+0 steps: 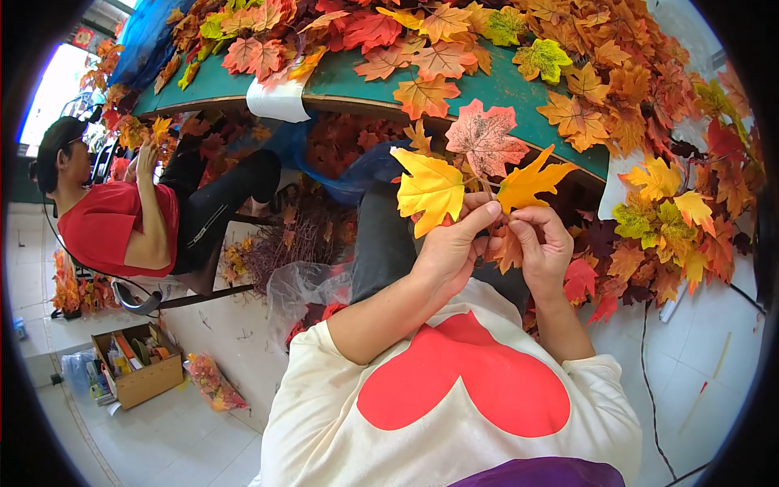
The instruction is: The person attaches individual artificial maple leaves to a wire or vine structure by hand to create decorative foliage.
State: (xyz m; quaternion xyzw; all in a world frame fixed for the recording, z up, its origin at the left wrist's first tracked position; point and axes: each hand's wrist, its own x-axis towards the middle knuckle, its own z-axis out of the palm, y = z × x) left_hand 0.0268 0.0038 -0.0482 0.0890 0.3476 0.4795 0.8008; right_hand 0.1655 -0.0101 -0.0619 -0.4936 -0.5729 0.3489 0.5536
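My left hand (pixel 454 243) pinches the thin stems of a small spray of artificial maple leaves between thumb and fingers. A bright yellow leaf (pixel 430 188) spreads to the left of the spray, and a speckled pink leaf (pixel 486 136) stands at its top. To the right sits a golden-yellow leaf (pixel 529 182), its base right by the fingertips of my right hand (pixel 546 247). That hand is closed in a pinch at the stems, close beside the left. An orange leaf (pixel 508 250) hangs below, between both hands. The exact grip point of the right fingers is partly hidden.
A green table (pixel 349 79) ahead carries heaped autumn leaves (pixel 625 77). More leaf bunches (pixel 682 215) hang at the right. A blue plastic bag (pixel 349 174) lies under the table edge. At left, a person in red (pixel 122 223) handles leaves; a wooden box (pixel 142 381) stands on the floor.
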